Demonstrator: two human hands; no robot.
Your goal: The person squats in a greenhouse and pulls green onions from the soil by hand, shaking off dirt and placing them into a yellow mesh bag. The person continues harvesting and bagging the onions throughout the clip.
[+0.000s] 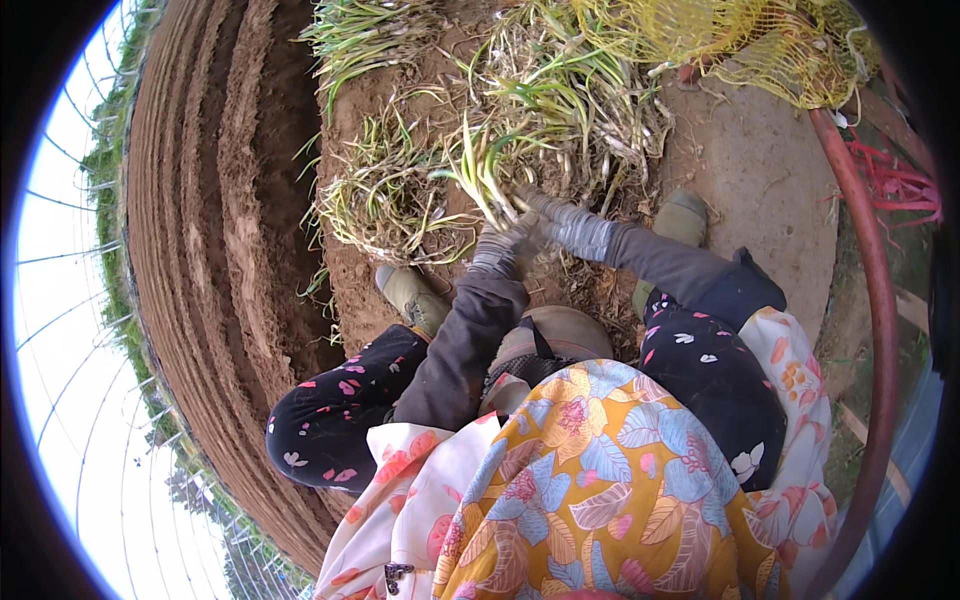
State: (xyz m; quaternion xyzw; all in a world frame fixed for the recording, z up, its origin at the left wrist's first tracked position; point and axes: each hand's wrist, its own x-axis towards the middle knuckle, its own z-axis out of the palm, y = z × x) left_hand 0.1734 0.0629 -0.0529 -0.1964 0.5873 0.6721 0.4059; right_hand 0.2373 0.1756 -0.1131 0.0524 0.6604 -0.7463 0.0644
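Note:
My left hand, in a grey knit glove, grips a small bunch of green onions by the pale lower stems. Its green tops point up and away from me. My right hand, in a similar glove, is close against the bunch at its base. Blur and the gloves hide its fingers, so whether it holds anything cannot be told. Beyond the hands lies a large heap of onion plants with dry roots. A looser pile of yellowed leaves is left of the bunch.
A tidier row of green onions lies at the far left. Yellow mesh netting spreads at the top right, above a rusty curved metal bar. Pink twine hangs behind it. Furrowed soil runs along the left.

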